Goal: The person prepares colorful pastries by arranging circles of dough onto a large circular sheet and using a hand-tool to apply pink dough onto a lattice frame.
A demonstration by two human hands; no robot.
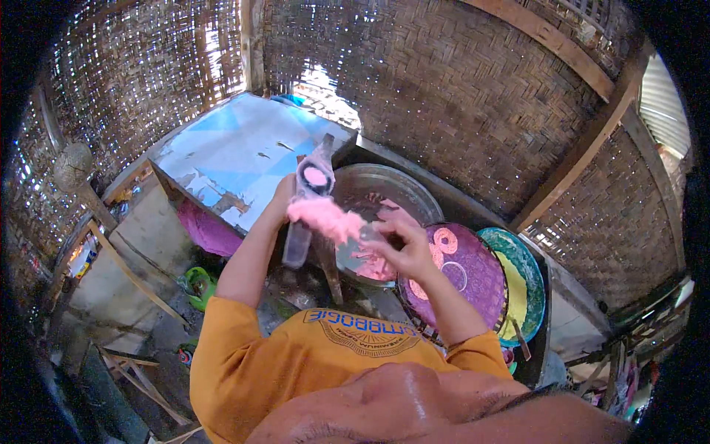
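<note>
Press tube [307, 211]: upright, tilted slightly, pink dough [325, 218] spilling out sideways. Our left hand [285, 194] grips it closed; our right hand [399, 240], fingers half-curled, pinches the dough.

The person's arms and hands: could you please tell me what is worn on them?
Both forearms are bare. The left hand and right hand wear no gloves, and no rings, watch or bracelet show. Short orange-yellow sleeves of a T-shirt with blue print cover only the upper arms.

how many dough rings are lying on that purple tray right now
3 on the purple tray: one ring at the far rim, one mid-tray, one partly hidden behind the right hand.
</note>
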